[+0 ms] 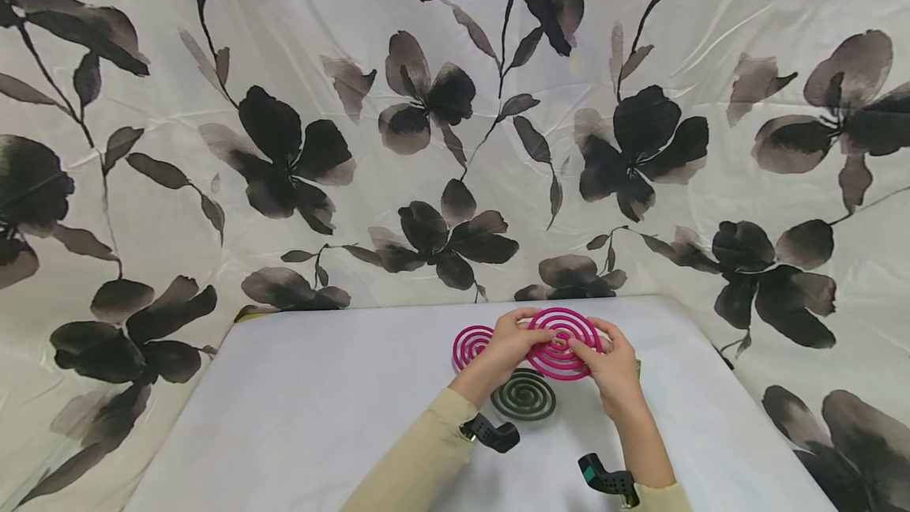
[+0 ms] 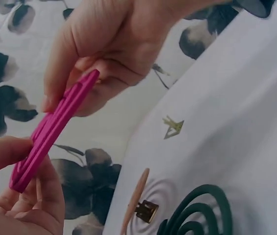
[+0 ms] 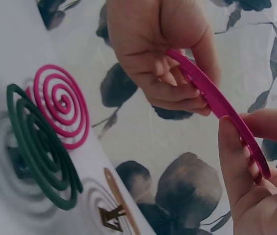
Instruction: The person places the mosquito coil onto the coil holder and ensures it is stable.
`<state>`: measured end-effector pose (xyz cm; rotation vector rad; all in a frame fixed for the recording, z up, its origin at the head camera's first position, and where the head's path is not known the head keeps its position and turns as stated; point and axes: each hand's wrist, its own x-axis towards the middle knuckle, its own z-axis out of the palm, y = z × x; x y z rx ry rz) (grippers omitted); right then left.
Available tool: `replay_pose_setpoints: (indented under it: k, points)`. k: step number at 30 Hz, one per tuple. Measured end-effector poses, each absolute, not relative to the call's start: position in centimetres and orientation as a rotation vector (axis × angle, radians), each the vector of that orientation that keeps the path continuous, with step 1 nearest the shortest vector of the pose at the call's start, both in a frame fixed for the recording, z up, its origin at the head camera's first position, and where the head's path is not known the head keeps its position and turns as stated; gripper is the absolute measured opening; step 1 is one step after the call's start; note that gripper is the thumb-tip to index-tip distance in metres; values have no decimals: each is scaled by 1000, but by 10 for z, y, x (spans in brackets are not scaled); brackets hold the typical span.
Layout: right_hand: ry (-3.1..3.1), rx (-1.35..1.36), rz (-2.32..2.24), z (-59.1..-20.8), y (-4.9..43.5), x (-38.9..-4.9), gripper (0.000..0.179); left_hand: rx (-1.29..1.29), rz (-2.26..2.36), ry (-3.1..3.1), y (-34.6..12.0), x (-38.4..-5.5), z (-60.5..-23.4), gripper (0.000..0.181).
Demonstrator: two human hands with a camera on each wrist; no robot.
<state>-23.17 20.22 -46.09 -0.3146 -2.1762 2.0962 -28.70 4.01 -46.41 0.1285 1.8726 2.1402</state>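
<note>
Both hands hold a pink mosquito coil [image 1: 564,366] up above the far part of the table, its spiral face toward the head camera. My left hand [image 1: 506,346] pinches its left side between thumb and fingers; my right hand [image 1: 613,370] grips the right side the same way. Both wrist views show this coil nearly edge-on. A second pink coil [image 3: 61,105] stands tilted just left of my left hand. The green coil [image 1: 524,394] sits nearer the person, below the held one, raised off the table on a dark support [image 3: 18,161].
A tan coil [image 2: 137,198], edge-on, is fixed to a brass-coloured metal stand [image 2: 147,211]. Another small metal stand [image 2: 173,128] lies on the white table [image 1: 320,401]. A floral cloth [image 1: 441,156] hangs behind the table's far edge.
</note>
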Motion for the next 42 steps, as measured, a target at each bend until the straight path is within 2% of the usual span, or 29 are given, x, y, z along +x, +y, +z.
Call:
replay_pose_setpoints:
  k: [16,25,32,42]
  points:
    - [-2157,-192,2050,-421,245,-241,63,177,2041,1954,84,-305,-408,35]
    - [-2088,-26,2147,-392,267,-255,67,173,2017,1973,104,-326,-378,34]
    - [-2164,-2,2110,-378,276,-268,68,156,2025,2015,111,-335,-373,40]
    - [-2203,-31,2137,-384,294,-279,69,60,2159,1934,130,-335,-385,34]
